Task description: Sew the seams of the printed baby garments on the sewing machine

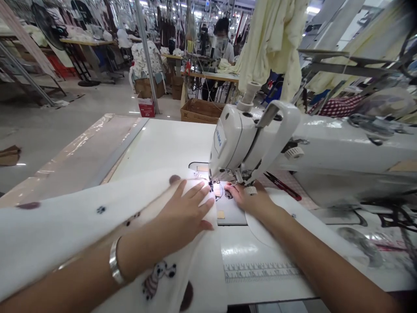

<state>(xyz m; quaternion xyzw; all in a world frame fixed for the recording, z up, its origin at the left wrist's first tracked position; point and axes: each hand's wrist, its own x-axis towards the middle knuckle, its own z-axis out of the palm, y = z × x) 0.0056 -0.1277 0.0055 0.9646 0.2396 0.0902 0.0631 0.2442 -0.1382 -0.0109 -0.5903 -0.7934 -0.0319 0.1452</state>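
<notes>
White fabric (107, 195) printed with brown dots and small animal figures spreads over the left of the sewing table, its edge reaching the needle area. My left hand (185, 211) lies flat on this fabric, fingers spread, fingertips just left of the presser foot (211, 186). Behind and right of the needle of the white sewing machine (234, 139), my right hand (246, 195) reaches under the machine arm. Its thumb and finger come together by the metal plate; what they hold, if anything, is hidden. Another white fabric piece (270, 221) lies beneath my right forearm.
Dark-red-handled snips (283, 187) lie behind my right hand. A printed ruler scale (260, 273) runs along the table's front. Pale yellow fabric (276, 43) hangs behind the machine. A person (223, 43) sits at another table beyond a cardboard box (202, 111).
</notes>
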